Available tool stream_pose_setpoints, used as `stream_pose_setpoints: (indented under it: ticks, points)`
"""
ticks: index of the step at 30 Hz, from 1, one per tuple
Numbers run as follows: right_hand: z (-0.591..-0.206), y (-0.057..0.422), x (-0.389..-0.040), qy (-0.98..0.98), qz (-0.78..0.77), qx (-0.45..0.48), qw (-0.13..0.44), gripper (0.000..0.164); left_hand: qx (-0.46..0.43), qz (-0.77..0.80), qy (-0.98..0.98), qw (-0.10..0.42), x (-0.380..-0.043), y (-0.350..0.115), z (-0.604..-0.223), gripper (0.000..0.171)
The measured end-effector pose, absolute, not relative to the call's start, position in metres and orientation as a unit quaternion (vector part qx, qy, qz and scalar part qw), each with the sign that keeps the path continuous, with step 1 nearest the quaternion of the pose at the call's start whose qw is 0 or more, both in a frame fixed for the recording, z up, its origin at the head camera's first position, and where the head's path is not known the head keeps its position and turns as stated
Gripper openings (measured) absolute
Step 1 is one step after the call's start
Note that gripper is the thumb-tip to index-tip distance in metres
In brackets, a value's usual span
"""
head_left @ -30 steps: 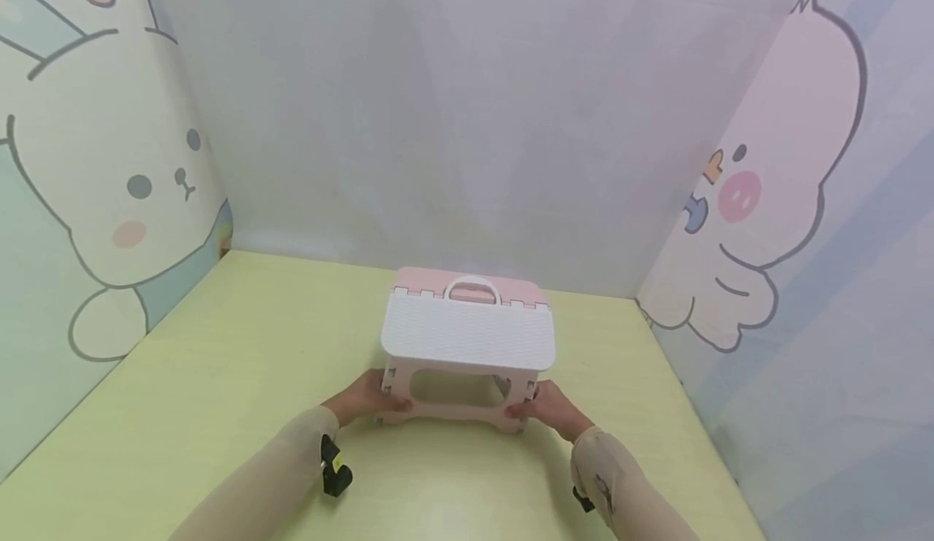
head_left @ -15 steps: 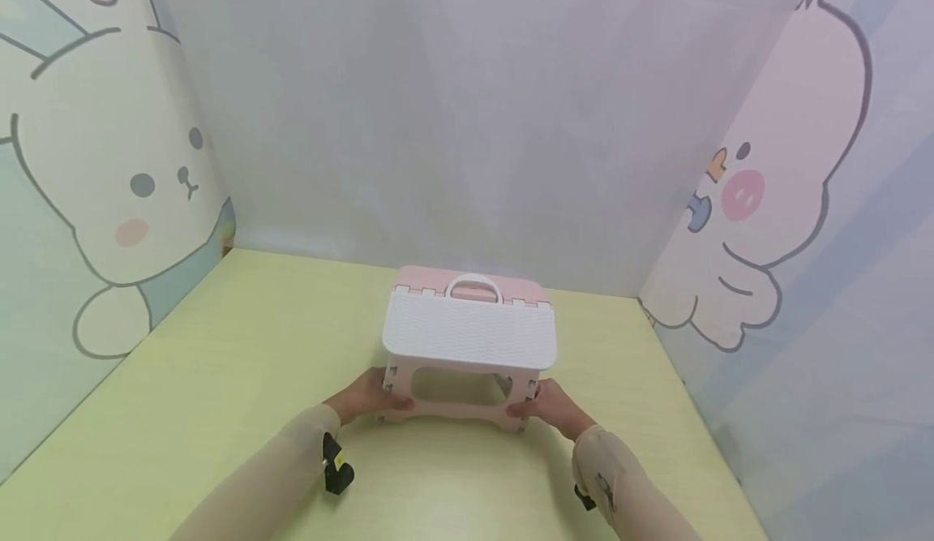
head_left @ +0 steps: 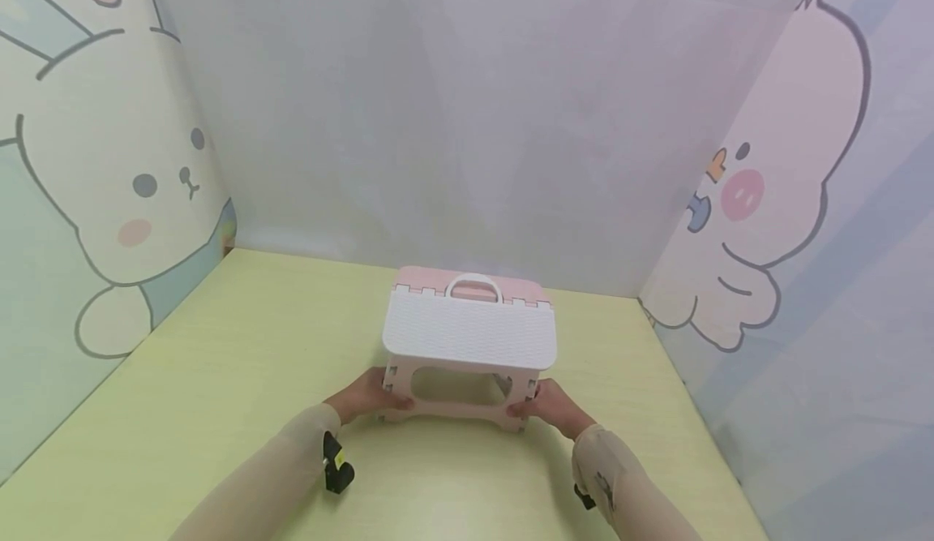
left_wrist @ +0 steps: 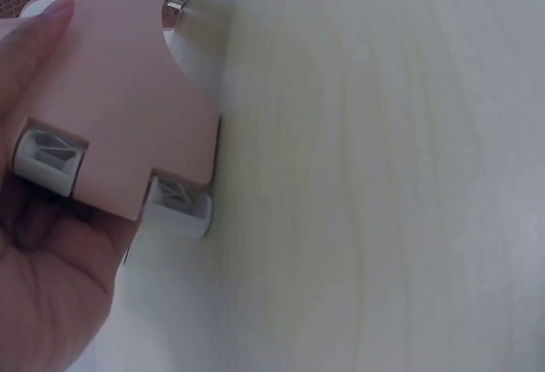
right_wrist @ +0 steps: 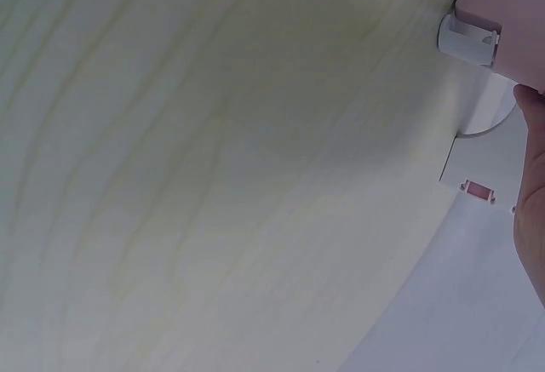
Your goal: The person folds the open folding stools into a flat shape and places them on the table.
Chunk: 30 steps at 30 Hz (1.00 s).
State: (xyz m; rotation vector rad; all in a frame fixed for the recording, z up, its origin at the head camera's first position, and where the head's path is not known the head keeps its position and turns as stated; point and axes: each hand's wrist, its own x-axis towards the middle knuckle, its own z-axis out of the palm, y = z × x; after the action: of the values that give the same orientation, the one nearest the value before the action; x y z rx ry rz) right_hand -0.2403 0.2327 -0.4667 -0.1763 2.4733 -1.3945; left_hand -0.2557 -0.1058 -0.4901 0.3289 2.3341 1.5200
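Note:
A pink and white folding step stool (head_left: 469, 328) stands unfolded on its legs on the table, its white half nearer me and a white carry handle at the middle of the top. At its left end my left hand (head_left: 370, 395) grips the leg, thumb on the pink front panel (left_wrist: 119, 82). My right hand (head_left: 552, 409) holds the opposite leg the same way, with its thumb on the front. The right wrist view catches only the edge of that hand (right_wrist: 532, 193) beside the stool's pink and white leg parts. Fingers behind both legs are largely hidden.
The pale yellow wood-grain table (head_left: 255, 346) extends around the stool. A grey cloth wall (head_left: 438, 119) rises behind it. Printed side walls, with a rabbit (head_left: 131, 160) at left and a chick (head_left: 773, 184) at right, flank the table.

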Motion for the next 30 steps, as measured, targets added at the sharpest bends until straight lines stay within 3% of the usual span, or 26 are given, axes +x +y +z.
stream_pose_setpoints:
  ticks: [23, 30]
  points:
    - [-0.4699, 0.2334, -0.2399, 0.861, -0.481, -0.065, 0.15, 0.053, 0.139, 0.544, 0.81, 0.169, -0.2568, -0.1079, -0.4943, 0.065]
    - [-0.4612, 0.2295, -0.2365, 0.863, -0.479, -0.06, 0.147, 0.055, 0.102, 0.508, 0.843, 0.14, -0.257, -0.106, -0.4928, 0.052]
